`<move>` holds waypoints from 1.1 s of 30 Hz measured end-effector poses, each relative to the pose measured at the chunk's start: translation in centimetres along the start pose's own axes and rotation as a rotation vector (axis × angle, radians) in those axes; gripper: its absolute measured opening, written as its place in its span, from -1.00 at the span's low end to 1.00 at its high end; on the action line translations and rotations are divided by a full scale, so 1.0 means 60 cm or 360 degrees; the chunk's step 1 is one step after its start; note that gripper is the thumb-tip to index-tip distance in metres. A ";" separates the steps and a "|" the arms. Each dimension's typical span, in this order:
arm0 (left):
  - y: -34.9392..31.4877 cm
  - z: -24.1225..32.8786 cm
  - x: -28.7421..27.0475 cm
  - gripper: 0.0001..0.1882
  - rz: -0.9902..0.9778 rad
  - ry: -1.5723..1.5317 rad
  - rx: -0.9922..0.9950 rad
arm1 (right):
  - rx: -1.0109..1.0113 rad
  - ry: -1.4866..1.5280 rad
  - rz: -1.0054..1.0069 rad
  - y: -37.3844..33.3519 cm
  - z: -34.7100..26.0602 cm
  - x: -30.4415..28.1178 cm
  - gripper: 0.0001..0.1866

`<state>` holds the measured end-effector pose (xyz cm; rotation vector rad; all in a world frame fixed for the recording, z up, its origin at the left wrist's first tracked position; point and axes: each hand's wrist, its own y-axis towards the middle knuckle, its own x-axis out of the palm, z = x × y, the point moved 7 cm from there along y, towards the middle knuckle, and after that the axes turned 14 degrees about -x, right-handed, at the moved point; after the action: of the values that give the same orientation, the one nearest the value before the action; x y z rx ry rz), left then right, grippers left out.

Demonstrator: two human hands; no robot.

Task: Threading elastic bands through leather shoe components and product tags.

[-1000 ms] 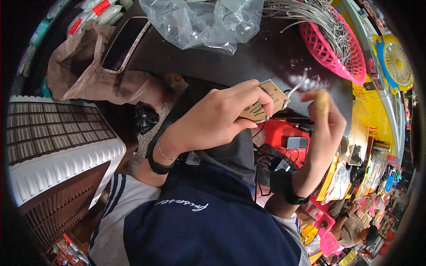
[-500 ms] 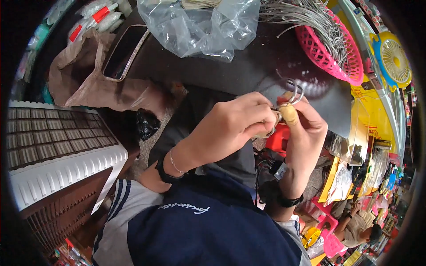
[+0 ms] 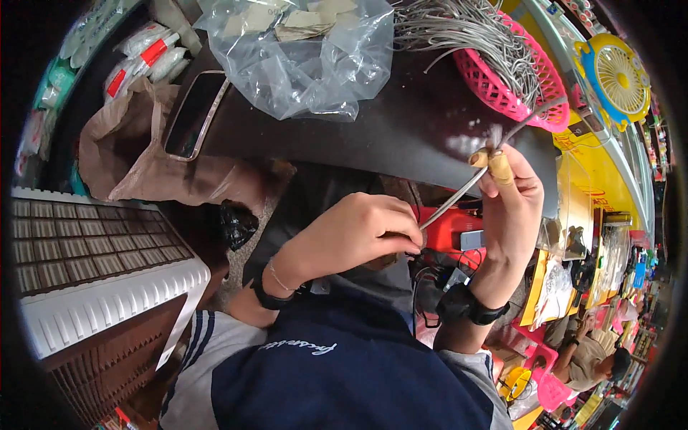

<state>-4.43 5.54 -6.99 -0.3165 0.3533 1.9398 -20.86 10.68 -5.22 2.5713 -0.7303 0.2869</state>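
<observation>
A thin grey cord stretches between my hands, slanting up from left to right. Its lower part is pinched by my left hand, fingers bent and closed. Beneath that hand a small beige piece shows partly; its kind is hidden. Higher up, my right hand grips the cord between thumb and finger, both covered in yellowish wraps. Past those fingertips a blurred end of cord sticks out toward the pink basket, which is heaped with similar grey cords.
On the dark table lies a clear plastic bag with beige cards. A phone rests on brown cloth at left. A white-and-brown crate stands beside me. A yellow-blue fan is at right; a person sits beyond.
My hands have moved apart, drawing the formerly looped cord out into a line. The right hand has risen slightly, the left has dropped. The view has shifted a little.
</observation>
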 end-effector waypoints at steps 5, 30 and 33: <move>0.001 -0.024 0.026 -0.78 -0.0147 -0.0017 -0.0185 | -0.0131 -0.0066 0.0134 0.014 -0.031 -0.013 -0.75; -0.020 0.017 -0.038 -0.80 0.0311 0.0555 0.0308 | -0.0436 -0.0801 -0.0587 -0.040 -0.073 0.065 -0.75; -0.020 0.022 -0.043 -0.84 0.0333 0.0676 0.0298 | -0.0241 -0.0979 -0.0688 -0.059 -0.058 0.088 -0.80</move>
<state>-2.43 4.29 -4.89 -0.5893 0.8696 2.0158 -14.82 12.65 -1.80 2.5854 -0.3433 -0.6922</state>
